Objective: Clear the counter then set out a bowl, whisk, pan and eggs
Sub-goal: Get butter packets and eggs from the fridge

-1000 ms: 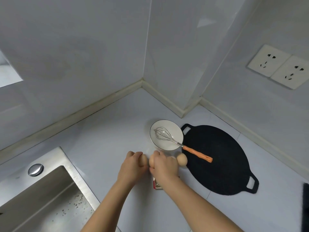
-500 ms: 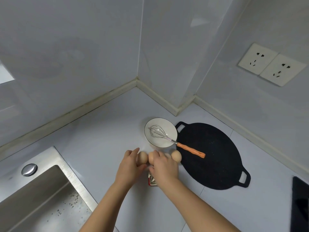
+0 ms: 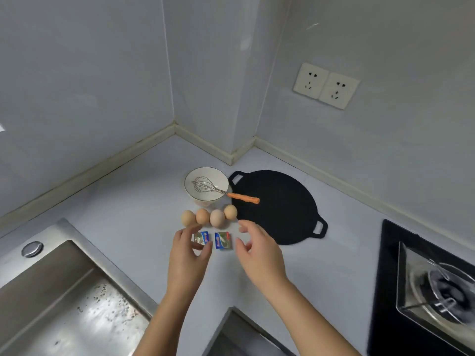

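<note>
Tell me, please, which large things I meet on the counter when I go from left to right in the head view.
In order: sink → bowl → pan → gas stove. I leave out the eggs, packets and whisk, since they overlap the bowl or pan.

eggs (image 3: 202,215): four, brown
bowl (image 3: 218,179): one, white
whisk (image 3: 243,197): one, with an orange handle
pan (image 3: 277,209): one, black, with two loop handles
foil packets (image 3: 222,240): two, small
wall sockets (image 3: 311,80): two, side by side
sink (image 3: 51,291): one, steel
gas burner (image 3: 442,289): one in sight
hands: two, left hand (image 3: 189,253) and right hand (image 3: 259,253)
</note>
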`<action>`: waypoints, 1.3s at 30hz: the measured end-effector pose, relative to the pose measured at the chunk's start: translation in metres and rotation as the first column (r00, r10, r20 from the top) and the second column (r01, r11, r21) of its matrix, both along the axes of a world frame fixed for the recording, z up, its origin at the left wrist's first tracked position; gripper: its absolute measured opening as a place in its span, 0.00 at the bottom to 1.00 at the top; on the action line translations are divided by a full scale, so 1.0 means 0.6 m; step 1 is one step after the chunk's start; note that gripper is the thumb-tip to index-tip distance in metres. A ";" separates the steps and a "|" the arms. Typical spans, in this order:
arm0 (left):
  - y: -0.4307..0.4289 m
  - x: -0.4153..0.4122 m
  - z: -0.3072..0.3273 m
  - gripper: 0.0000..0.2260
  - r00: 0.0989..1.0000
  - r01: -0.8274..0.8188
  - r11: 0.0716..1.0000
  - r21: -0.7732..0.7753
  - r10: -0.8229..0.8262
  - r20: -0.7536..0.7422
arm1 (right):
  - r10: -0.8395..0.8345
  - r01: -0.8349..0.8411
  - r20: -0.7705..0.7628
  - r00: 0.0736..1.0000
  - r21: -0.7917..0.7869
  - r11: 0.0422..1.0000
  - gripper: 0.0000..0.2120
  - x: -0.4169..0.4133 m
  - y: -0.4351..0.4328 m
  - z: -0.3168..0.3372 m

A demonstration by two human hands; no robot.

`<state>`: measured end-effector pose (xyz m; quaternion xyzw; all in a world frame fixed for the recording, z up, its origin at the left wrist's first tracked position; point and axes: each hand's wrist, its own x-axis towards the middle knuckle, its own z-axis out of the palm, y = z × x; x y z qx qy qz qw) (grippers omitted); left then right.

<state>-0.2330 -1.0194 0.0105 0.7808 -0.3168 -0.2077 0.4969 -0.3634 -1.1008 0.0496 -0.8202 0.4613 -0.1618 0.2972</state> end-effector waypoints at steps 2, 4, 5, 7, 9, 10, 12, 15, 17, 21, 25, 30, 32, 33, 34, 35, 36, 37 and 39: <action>0.018 -0.057 0.023 0.13 1.000 0.029 0.999 -0.034 -0.029 -0.011 | -0.074 0.070 0.110 0.991 0.034 0.997 0.17 -0.063 0.017 0.020; 0.030 -0.123 0.048 0.11 0.997 0.078 0.996 -0.053 -0.080 -0.023 | -0.141 0.136 0.199 0.970 0.037 0.990 0.16 -0.135 0.035 0.040; 0.035 -0.154 0.061 0.10 0.994 0.107 0.992 -0.065 -0.109 -0.024 | -0.161 0.158 0.230 0.960 0.031 0.987 0.16 -0.169 0.043 0.051; 0.041 -0.236 0.092 0.08 0.977 0.211 0.971 -0.114 -0.212 0.003 | -0.204 0.217 0.279 0.938 -0.017 0.976 0.15 -0.260 0.068 0.075; 0.044 -0.317 0.124 0.08 0.950 0.311 0.938 -0.157 -0.307 0.046 | -0.252 0.288 0.332 0.909 -0.064 0.955 0.13 -0.350 0.095 0.098; 0.047 -0.360 0.139 0.08 0.932 0.362 0.915 -0.176 -0.356 0.066 | -0.280 0.330 0.363 0.889 -0.085 0.940 0.13 -0.397 0.111 0.109; 0.060 -0.470 0.169 0.07 0.890 0.456 0.866 -0.204 -0.451 0.076 | -0.350 0.425 0.391 0.851 -0.122 0.897 0.13 -0.516 0.157 0.133; 0.089 -0.618 0.190 0.07 0.809 0.579 0.775 -0.253 -0.585 0.057 | -0.454 0.544 0.390 0.802 -0.159 0.824 0.12 -0.665 0.225 0.160; 0.108 -0.703 0.196 0.08 0.743 0.654 0.709 -0.266 -0.668 0.046 | -0.522 0.622 0.402 0.752 -0.170 0.765 0.11 -0.745 0.266 0.174; 0.150 -0.887 0.227 0.09 0.523 0.825 0.487 -0.285 -0.850 0.060 | -0.665 0.763 0.383 0.641 -0.221 0.608 0.10 -0.920 0.357 0.212; 0.175 -1.028 0.270 0.09 0.330 0.904 0.274 -0.328 -0.935 0.127 | -0.779 0.869 0.386 0.493 -0.267 0.417 0.09 -1.048 0.441 0.253; 0.225 -1.188 0.309 0.10 0.050 0.929 -0.026 -0.369 -0.979 0.197 | -0.884 0.906 0.344 0.317 -0.384 0.176 0.09 -1.171 0.556 0.310; 0.253 -1.241 0.319 0.08 -0.043 0.917 -0.121 -0.379 -0.977 0.208 | -0.908 0.893 0.330 0.258 -0.440 0.094 0.08 -1.203 0.610 0.328; 0.272 -1.265 0.324 0.08 -0.085 0.908 -0.162 -0.386 -0.974 0.210 | -0.916 0.882 0.325 0.234 -0.468 0.059 0.08 -1.216 0.638 0.338; 0.299 -1.290 0.332 0.07 -0.129 0.894 -0.207 -0.398 -0.968 0.215 | -0.926 0.865 0.314 0.211 -0.500 0.028 0.07 -1.230 0.672 0.351; 0.322 -1.306 0.336 0.07 -0.166 0.881 -0.244 -0.406 -0.962 0.219 | -0.931 0.850 0.306 0.200 -0.527 0.010 0.07 -1.239 0.697 0.360; 0.343 -1.318 0.339 0.07 -0.198 0.869 -0.277 -0.411 -0.954 0.225 | -0.936 0.832 0.293 0.194 -0.555 -0.001 0.07 -1.246 0.720 0.369; 0.365 -1.326 0.341 0.07 -0.226 0.858 -0.307 -0.413 -0.946 0.234 | -0.940 0.819 0.285 0.188 -0.574 -0.011 0.07 -1.250 0.741 0.377; 0.410 -1.338 0.341 0.07 -0.254 0.843 -0.338 -0.419 -0.936 0.244 | -0.942 0.795 0.284 0.178 -0.605 -0.032 0.08 -1.258 0.787 0.388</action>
